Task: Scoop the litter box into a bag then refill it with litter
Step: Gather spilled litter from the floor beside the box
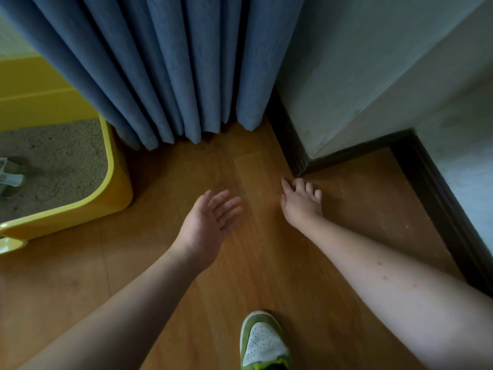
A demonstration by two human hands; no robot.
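Yellow litter box, filled with litter, is placed at the left edge on the wooden floor, a pale scoop lying in it; no bag is seen. Left hand and right hand are extended with released grip, nothing held. Scooping is judged not yet begun: the scoop must be reached; blue curtain and wall corner are noted behind.

The litter box sat far left on the floor, with the curtain behind it; 2 hands lay between box and baseboard.
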